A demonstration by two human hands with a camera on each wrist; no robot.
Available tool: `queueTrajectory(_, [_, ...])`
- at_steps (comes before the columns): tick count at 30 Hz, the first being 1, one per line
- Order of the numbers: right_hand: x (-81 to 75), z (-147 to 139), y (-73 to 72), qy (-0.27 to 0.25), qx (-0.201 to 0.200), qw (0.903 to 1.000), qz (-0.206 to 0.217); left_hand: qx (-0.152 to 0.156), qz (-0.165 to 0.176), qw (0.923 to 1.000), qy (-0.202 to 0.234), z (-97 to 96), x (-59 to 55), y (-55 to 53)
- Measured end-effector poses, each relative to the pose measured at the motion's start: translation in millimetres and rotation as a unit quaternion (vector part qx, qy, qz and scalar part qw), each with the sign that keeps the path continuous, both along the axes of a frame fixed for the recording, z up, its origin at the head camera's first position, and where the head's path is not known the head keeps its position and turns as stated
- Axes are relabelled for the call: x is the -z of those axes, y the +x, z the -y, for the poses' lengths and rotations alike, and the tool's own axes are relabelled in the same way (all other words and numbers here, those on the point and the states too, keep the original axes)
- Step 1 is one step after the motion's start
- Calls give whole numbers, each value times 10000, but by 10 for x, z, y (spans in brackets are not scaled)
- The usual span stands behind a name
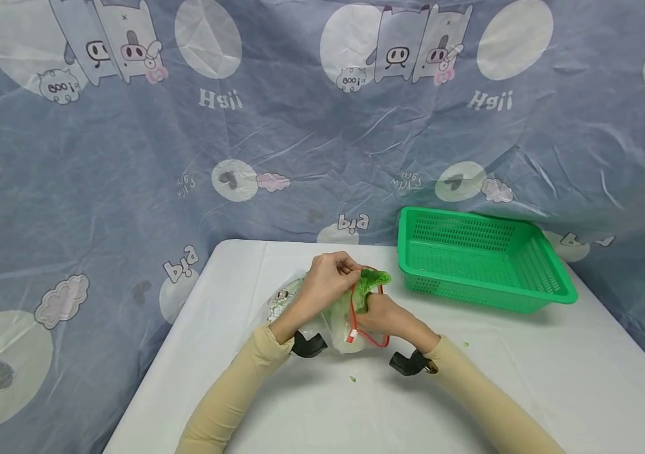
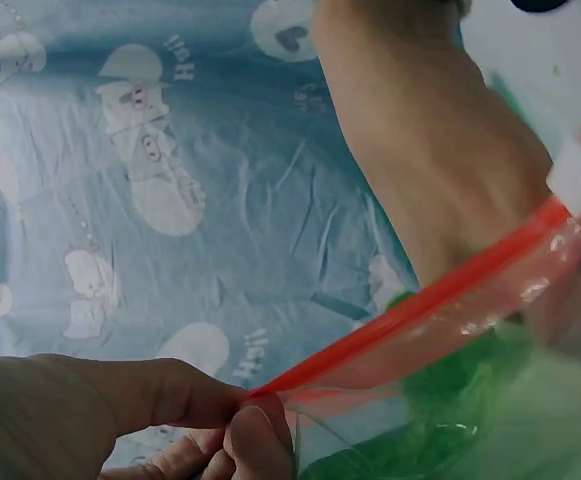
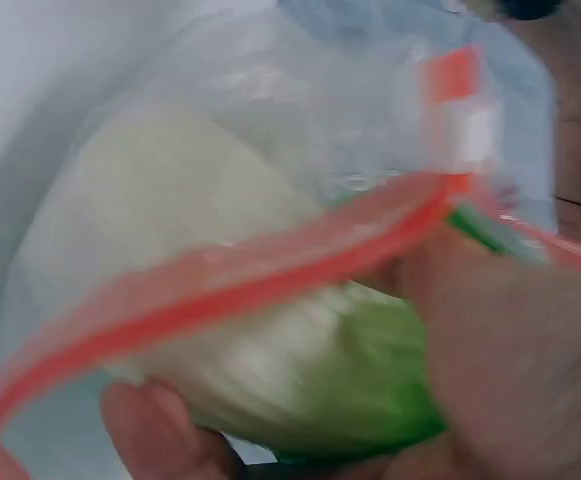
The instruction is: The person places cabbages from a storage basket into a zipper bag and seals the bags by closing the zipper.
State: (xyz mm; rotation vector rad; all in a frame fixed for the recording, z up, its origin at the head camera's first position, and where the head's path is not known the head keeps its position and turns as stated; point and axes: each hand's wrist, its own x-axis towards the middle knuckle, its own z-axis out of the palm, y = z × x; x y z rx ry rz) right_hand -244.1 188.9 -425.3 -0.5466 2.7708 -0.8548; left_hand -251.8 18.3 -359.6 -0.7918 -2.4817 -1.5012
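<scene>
Left grip (image 1: 328, 279): I'm seeing it pinching the red rim (image 2: 400, 308) of the bag (image 1: 337, 320).
Right grip (image 1: 386, 315): holding lettuce (image 3: 360, 365) in the bag's mouth, left grip's four o'clock.
Basket (image 1: 483, 292): sitting on the table (image 1: 504, 378), bag's two o'clock.

Clear glossy plastic bag (image 2: 490, 400), smooth red plastic seal strip (image 2: 410, 303), leafy vegetable (image 3: 280, 350) with crinkled leaf edge, perforated plastic basket (image 1: 487, 285), creased sheet backdrop (image 1: 299, 139) with slight sheen, smooth matt tabletop (image 1: 379, 410), 2 matt cloth sleeves (image 1: 231, 391).

Wrinkled blue-grey sheet (image 1: 288, 135) hangs behind white table (image 1: 572, 378); 2 printed pig pairs (image 1: 421, 47) up top.
</scene>
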Motion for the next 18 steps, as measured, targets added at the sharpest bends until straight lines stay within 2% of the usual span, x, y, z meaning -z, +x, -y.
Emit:
queueTrajectory(1, [-41, -13, 23, -283, 214, 9988, 327, -78, -21, 10000, 15, 16, -9, -10])
queueTrajectory(2, [-88, -34, 46, -375, 217, 9980, 464, -150, -29, 9999, 35, 33, -19, -20])
queueTrajectory(6, [-298, -197, 128, -494, -416, 9971, 400, -305, 66, 9993, 195, 91, -68, -39])
queueTrajectory(9, [-444, -352, 155, -846, -461, 9944, 439, -300, 187, 9988, 336, 118, -105, -34])
queueTrajectory(12, [-509, -476, 124, -1271, 81, 9910, 422, -243, 286, 9984, 412, 136, -124, -30])
queueTrajectory(15, [-474, -529, 31, -1390, 821, 9868, 108, -222, 319, 9984, 407, 146, -128, -30])
queueTrajectory(18, [-384, -545, -75, -1706, 1050, 9797, 83, -215, 336, 9984, 404, 149, -125, -33])
